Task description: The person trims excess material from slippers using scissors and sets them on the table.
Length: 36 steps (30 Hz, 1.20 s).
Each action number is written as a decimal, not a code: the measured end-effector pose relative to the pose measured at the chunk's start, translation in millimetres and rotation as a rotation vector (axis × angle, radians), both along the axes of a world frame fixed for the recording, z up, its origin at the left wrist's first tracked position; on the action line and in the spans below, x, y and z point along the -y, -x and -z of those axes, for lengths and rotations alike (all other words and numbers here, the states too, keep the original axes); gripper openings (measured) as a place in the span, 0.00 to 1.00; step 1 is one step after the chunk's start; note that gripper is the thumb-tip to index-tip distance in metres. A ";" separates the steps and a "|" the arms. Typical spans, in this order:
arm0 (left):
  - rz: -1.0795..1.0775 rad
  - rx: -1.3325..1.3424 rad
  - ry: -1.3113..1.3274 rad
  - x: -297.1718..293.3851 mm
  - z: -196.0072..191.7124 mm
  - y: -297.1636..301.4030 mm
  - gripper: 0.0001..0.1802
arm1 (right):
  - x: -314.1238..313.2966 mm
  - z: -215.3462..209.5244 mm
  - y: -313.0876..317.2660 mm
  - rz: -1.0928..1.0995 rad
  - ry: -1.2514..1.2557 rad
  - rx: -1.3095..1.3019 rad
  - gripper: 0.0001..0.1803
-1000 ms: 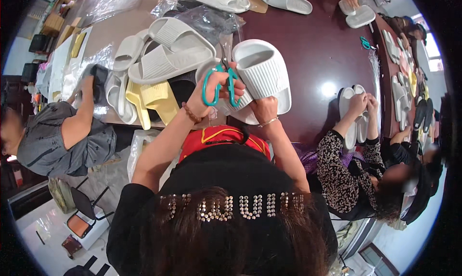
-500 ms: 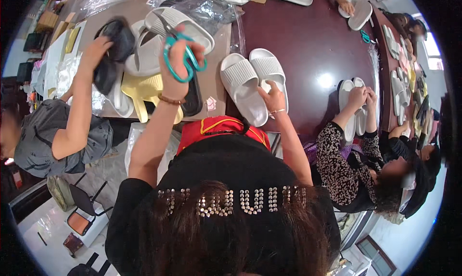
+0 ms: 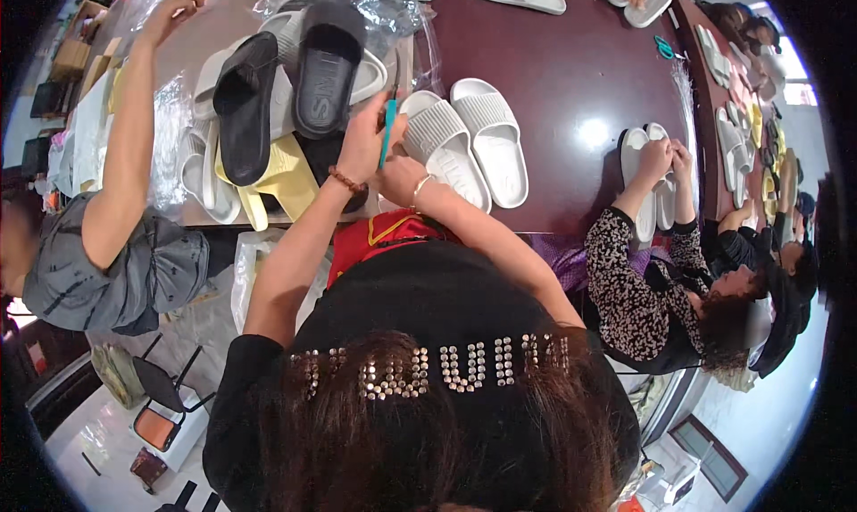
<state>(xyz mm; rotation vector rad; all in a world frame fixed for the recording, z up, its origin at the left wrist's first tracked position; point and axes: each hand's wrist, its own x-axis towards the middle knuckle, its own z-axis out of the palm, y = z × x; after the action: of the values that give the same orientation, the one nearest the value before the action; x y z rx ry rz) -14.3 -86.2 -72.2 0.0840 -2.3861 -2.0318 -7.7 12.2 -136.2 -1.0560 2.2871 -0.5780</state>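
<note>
Clenched around the teal-handled scissors [image 3: 386, 133], the left hand [image 3: 366, 141] sits just above the centre of the frame, while the right hand [image 3: 399, 174] lies right beside it against the near edge of a white ridged slipper [image 3: 444, 150]; whether that hand grips anything I cannot tell. This slipper lies paired with a second white slipper [image 3: 491, 137] on the dark glossy table [image 3: 571, 74], and to their left two black slippers [image 3: 286, 88] rest on a heap of pale and yellow ones. Another person's hands [image 3: 665, 159] hold a white pair at the right of the frame.
</note>
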 end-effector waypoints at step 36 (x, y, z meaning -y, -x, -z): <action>-0.098 0.068 -0.088 -1.2 38.0 -35.8 0.20 | -151.1 -28.4 88.2 1.025 0.420 -0.670 0.11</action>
<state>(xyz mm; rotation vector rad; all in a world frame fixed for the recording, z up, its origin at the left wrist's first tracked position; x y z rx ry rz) 21.5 -85.0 -110.2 0.2693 -2.2803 -2.1214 -95.9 163.3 -107.8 -0.1027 3.3598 -1.2803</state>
